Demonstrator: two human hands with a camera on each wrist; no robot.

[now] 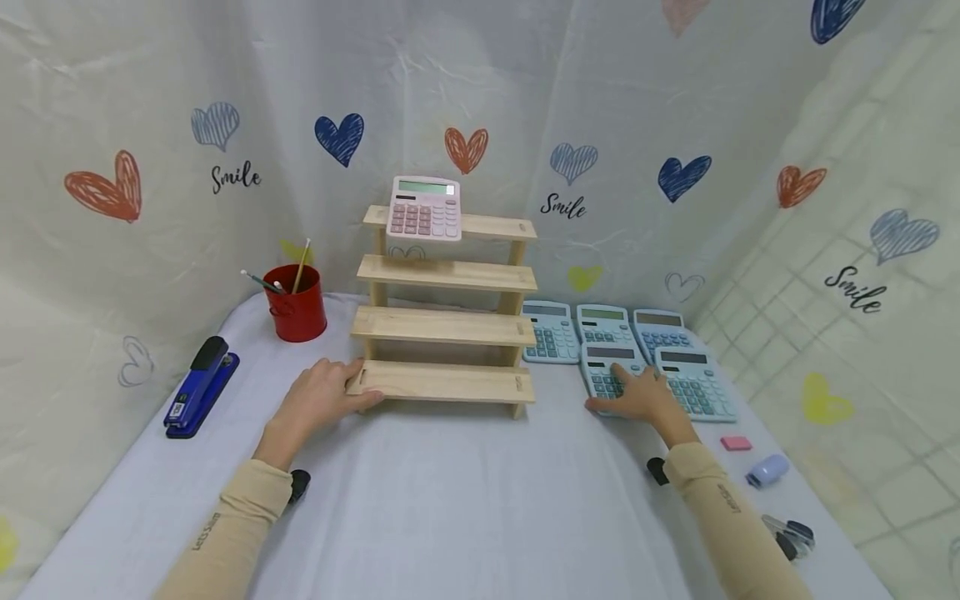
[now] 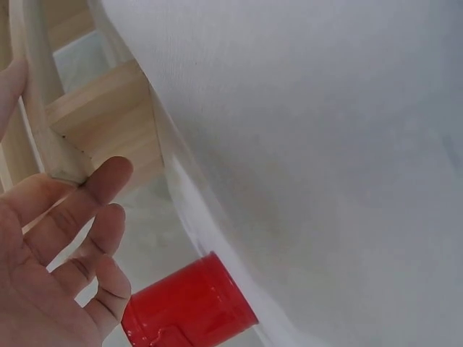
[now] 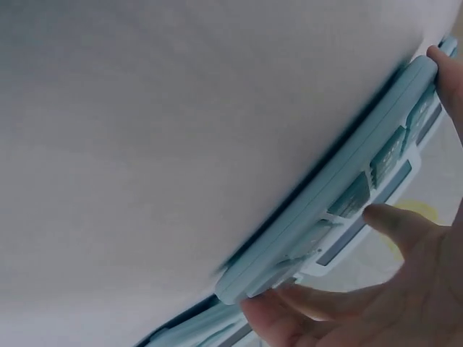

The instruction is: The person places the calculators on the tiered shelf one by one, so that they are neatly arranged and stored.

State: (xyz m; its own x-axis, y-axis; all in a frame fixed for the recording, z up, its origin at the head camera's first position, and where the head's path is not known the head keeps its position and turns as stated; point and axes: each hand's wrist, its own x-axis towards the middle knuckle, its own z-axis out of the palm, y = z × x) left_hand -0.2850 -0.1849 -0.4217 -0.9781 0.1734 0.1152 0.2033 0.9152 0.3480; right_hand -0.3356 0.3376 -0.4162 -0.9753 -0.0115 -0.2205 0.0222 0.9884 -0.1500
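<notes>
My left hand (image 1: 318, 396) grips the left end of the lowest board of a four-step wooden rack (image 1: 442, 382), thumb at the front edge. In the left wrist view, the thumb and index finger touch the wood (image 2: 51, 148); the other fingers are bent off it. At the right, my right hand (image 1: 637, 396) spans a light blue calculator (image 1: 600, 379) lying face up on the table. Its thumb sits at one side edge of the calculator (image 3: 325, 188), other fingertips reach the opposite edge, and the index finger hovers or rests near the display. A pink calculator (image 1: 423, 208) leans on the top step.
Several more blue calculators (image 1: 697, 387) lie around the held one. At left are a red pencil bucket (image 1: 296, 312) and a blue stapler (image 1: 198, 392). A pink eraser (image 1: 736, 443), a pale blue capped item (image 1: 767, 471) and a clear-and-black item (image 1: 789, 537) line the right edge.
</notes>
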